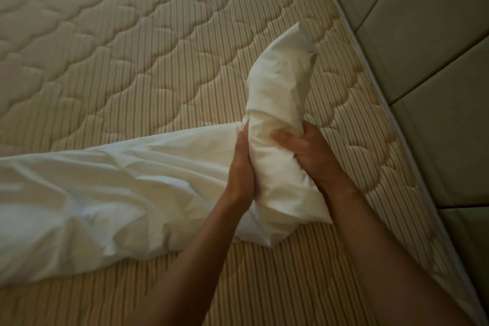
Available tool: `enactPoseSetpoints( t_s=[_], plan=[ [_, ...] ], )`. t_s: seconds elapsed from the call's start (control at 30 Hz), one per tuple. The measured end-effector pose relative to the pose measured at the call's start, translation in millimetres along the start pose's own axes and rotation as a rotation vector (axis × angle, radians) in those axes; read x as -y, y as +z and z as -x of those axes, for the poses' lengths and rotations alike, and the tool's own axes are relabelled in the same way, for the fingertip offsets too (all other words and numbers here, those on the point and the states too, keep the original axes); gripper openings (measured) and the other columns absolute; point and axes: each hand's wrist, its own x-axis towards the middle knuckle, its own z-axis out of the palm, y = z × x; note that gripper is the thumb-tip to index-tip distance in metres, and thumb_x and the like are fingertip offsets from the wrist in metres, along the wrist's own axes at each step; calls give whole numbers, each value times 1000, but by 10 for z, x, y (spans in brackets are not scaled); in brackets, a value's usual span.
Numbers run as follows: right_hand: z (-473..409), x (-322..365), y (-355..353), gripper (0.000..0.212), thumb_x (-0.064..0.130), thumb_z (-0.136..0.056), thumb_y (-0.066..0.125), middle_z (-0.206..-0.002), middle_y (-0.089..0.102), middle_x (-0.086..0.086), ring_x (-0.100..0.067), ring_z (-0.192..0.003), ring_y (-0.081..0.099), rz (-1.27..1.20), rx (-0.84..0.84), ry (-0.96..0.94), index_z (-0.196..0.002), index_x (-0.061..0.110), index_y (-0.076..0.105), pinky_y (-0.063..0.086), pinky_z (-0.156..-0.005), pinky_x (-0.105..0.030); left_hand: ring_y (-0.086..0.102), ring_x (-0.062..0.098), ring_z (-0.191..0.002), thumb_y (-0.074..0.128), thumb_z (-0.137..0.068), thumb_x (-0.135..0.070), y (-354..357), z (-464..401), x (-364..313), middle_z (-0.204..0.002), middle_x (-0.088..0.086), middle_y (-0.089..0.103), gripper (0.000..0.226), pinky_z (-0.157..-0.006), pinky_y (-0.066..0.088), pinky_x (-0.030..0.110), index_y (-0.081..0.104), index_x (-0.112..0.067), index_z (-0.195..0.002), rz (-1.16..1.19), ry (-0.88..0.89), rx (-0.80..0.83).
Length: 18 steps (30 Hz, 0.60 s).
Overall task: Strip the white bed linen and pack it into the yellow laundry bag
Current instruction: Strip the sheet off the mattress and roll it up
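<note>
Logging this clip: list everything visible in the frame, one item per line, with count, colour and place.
white linen bundle: one, white, rolled, held up over the mattress at centre right
loose white sheet: one, white, crumpled, spread across the mattress at lower left, joined to the bundle
mattress: one, beige quilted, bare, fills most of the frame
padded panels: several, grey-green, along the mattress's right edge
yellow laundry bag: none in view
left hand: one, grips the bundle's left side
right hand: one, grips the bundle's right side
</note>
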Motion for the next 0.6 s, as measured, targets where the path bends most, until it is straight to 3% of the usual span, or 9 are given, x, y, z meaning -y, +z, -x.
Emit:
enactPoseSetpoints(
  t_s=[0.13,0.23,0.33,0.4,0.5,0.53,0.6],
  plan=[
    [81,44,494,15,38,-94,61,-86,77,7,-10,-81,74,23,18,36,-99,26,67,56,-66,-21,65,27,-117,45,-85,-69,-244,146,-169,-122,12,70,71,-108,44,52,62,-19,-132,158,-66,-123],
    [86,1,889,23,48,-97,51,-75,73,14,3,-74,70,91,64,54,-92,30,65,51,-62,-12,64,30,-118,43,-92,-64,-544,239,-273,-124,16,68,67,-109,44,52,60,-14,-134,229,-56,-159],
    [35,-98,1322,26,43,-101,47,-59,65,24,19,-61,59,139,49,49,-81,34,60,41,-55,0,66,28,-115,34,-103,-54,-872,316,-354,-120,16,70,59,-107,46,48,60,-10,-132,248,-59,-178],
    [7,-261,1592,26,43,-101,49,-69,69,23,14,-72,64,179,58,51,-90,29,68,46,-67,-5,65,25,-116,30,-104,-52,-1133,329,-353,-122,12,70,58,-109,45,46,58,-11,-134,209,-62,-222],
    [-1,-599,1947,37,43,-100,52,-105,74,6,-8,-104,66,271,52,70,-118,18,70,50,-97,-30,60,22,-125,22,-104,-56,-1549,346,-294,-132,7,65,62,-114,40,45,54,-17,-140,142,-151,-244],
    [-4,-715,2032,40,43,-100,51,-113,73,1,-14,-111,64,291,66,80,-122,16,69,48,-102,-36,58,22,-126,19,-105,-56,-1681,353,-264,-135,7,63,63,-112,41,42,52,-18,-141,136,-187,-241],
    [1,-866,2177,39,40,-102,49,-120,70,-5,-22,-117,62,369,95,110,-123,14,68,45,-104,-35,57,23,-127,14,-105,-55,-1934,383,-207,-138,9,60,65,-107,44,40,51,-17,-143,110,-238,-243]
  ],
)
